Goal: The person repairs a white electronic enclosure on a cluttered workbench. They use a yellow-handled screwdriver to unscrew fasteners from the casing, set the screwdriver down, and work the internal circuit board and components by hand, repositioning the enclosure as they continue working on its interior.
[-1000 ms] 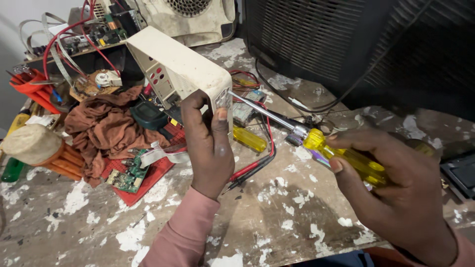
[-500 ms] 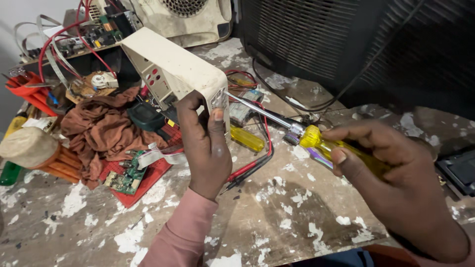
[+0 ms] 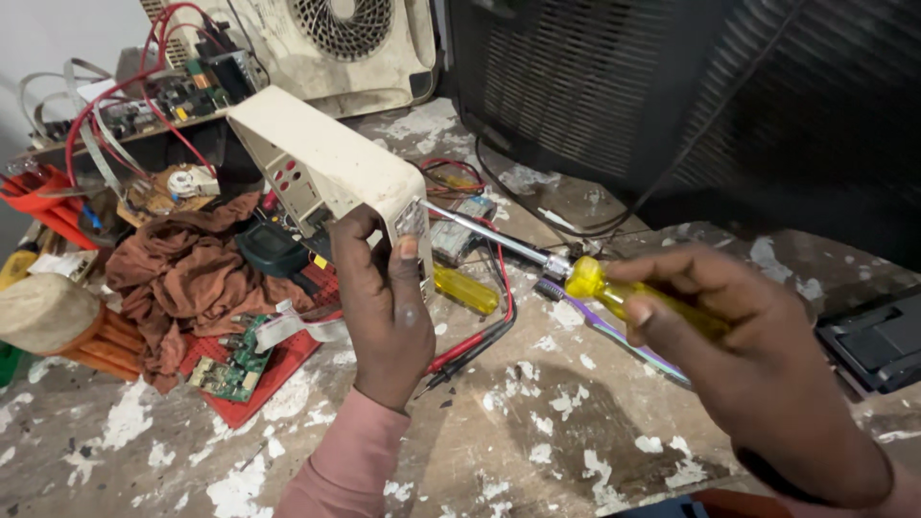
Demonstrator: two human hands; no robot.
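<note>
The left hand (image 3: 384,307) holds a cream plastic box (image 3: 326,168) up off the bench (image 3: 537,451). Its fingers (image 3: 408,278) are wrapped tight around the near end of the box, with the thumb pressed flat on the side. The right hand (image 3: 758,364) grips a screwdriver (image 3: 576,273) with a see-through yellow handle. Those fingers are curled shut around the handle. The long shiny metal shaft points left, and its tip meets the corner of the box just above the left thumb. It looks like it sits in a screw there, but the spot is too small to be sure.

The box is smooth and hard, with rounded edges and small red dots on one face. The bench top is rough, with white paint chipped off in patches. Near the hands it is mostly bare. Farther left it is crowded: a crumpled brown cloth (image 3: 192,273), a green circuit board (image 3: 230,369) on a red tray, and red wires (image 3: 480,326). A second yellow screwdriver (image 3: 465,288) lies just behind the left hand.
</note>
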